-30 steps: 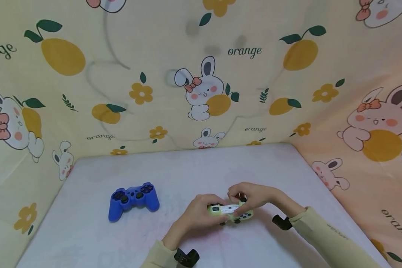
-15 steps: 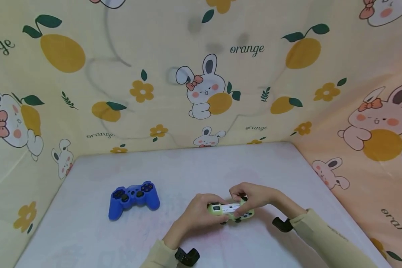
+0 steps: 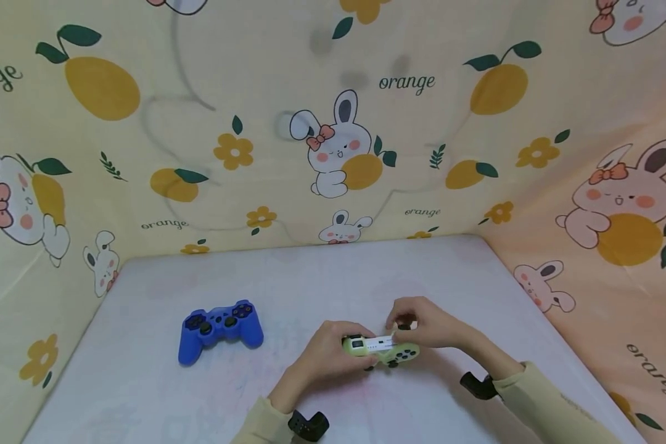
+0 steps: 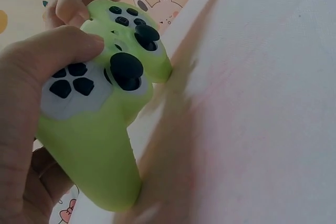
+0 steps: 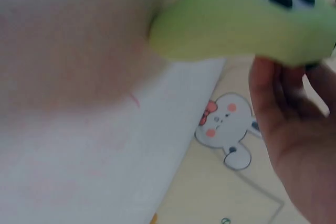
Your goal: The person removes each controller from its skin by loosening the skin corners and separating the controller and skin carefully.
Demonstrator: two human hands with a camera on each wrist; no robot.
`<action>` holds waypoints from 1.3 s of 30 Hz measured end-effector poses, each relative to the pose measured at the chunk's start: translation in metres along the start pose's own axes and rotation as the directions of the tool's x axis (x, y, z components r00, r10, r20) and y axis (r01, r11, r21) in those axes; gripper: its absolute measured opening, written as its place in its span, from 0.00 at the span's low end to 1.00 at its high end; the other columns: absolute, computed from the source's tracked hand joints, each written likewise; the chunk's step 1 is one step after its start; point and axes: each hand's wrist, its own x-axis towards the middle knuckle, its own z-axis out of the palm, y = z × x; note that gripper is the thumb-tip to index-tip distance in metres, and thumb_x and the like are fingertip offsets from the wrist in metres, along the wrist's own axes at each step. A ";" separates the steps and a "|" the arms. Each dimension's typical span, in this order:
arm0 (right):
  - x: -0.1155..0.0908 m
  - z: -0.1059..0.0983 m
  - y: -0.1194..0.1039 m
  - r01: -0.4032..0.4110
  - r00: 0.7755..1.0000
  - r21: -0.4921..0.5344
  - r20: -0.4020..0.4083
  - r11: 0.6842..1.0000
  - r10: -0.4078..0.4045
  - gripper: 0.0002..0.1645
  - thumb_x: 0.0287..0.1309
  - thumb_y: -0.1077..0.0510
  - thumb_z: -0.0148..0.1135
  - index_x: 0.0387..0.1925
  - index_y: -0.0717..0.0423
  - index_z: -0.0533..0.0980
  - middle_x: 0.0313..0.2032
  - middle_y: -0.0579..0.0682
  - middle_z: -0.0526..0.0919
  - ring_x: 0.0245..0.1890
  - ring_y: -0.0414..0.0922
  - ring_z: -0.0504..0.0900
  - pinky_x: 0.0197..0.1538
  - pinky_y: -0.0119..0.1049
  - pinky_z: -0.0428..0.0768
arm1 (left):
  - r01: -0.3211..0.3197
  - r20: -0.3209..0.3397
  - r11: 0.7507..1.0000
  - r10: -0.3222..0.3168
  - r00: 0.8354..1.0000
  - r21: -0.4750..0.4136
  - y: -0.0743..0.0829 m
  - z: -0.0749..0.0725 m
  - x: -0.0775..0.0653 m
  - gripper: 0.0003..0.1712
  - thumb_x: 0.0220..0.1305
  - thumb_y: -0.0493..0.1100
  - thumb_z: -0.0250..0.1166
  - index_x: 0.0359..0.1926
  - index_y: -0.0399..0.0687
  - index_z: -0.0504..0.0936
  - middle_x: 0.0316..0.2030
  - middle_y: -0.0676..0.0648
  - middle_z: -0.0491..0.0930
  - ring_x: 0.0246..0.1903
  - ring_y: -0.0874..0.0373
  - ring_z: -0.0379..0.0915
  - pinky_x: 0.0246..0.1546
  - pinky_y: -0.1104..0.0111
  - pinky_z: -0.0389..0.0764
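Note:
A light green game controller (image 3: pixel 391 356) with black buttons and thumbsticks is held up on edge over the table. My left hand (image 3: pixel 326 350) grips its left side, thumb across the button face beside the direction pad in the left wrist view. White body shows along its upper edge, framed by a green cover (image 4: pixel 100 156). At the right end of that edge, my right hand (image 3: pixel 430 324) has thumb and curled fingers pinched at the cover's rim. In the right wrist view these fingers (image 5: pixel 268 85) touch the controller's edge behind the round buttons; the fingertips are partly hidden.
A blue game controller (image 3: pixel 222 330) lies face up to the left on the white table (image 3: pixel 311 277). Cloth walls (image 3: pixel 255 92) printed with rabbits and oranges rise behind the table and at both sides. A black wrist strap (image 3: pixel 309 427) sits by the left cuff.
My right hand has shifted slightly right and its thumb has moved off the white strip to the edge, baring more of the strip. The left hand keeps its grip in place.

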 end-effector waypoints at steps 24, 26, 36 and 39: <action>-0.005 0.012 -0.030 0.278 0.933 -0.374 -0.113 0.885 -0.341 0.10 0.49 0.68 0.74 0.26 0.51 0.82 0.25 0.35 0.70 0.23 0.30 0.67 0.25 0.20 0.69 | -0.087 -0.016 0.987 0.090 0.996 0.134 -0.002 -0.003 -0.005 0.13 0.50 0.49 0.78 0.38 0.59 0.86 0.34 0.66 0.81 0.28 0.75 0.72 0.27 0.79 0.75; -0.008 0.012 -0.026 0.313 0.918 -0.395 -0.107 0.864 -0.382 0.12 0.50 0.69 0.73 0.27 0.50 0.80 0.27 0.36 0.70 0.24 0.30 0.68 0.26 0.20 0.70 | -0.093 -0.015 0.986 0.096 0.995 0.135 -0.002 -0.002 -0.003 0.13 0.50 0.50 0.78 0.38 0.59 0.86 0.34 0.66 0.81 0.27 0.76 0.72 0.27 0.79 0.74; -0.011 0.004 -0.016 0.334 0.927 -0.284 -0.071 0.899 -0.368 0.09 0.57 0.67 0.69 0.34 0.50 0.82 0.33 0.38 0.76 0.30 0.32 0.74 0.29 0.25 0.76 | -0.110 -0.027 0.980 0.116 0.993 0.169 0.000 0.002 0.000 0.13 0.49 0.48 0.78 0.38 0.58 0.87 0.34 0.65 0.82 0.28 0.77 0.71 0.27 0.80 0.73; -0.013 -0.001 -0.016 0.276 0.958 -0.220 -0.014 0.936 -0.285 0.07 0.60 0.64 0.67 0.40 0.53 0.85 0.37 0.39 0.80 0.34 0.34 0.78 0.32 0.32 0.80 | -0.103 -0.029 0.979 0.110 0.994 0.177 0.001 0.002 0.000 0.13 0.49 0.49 0.78 0.37 0.58 0.87 0.33 0.66 0.82 0.28 0.77 0.71 0.28 0.80 0.73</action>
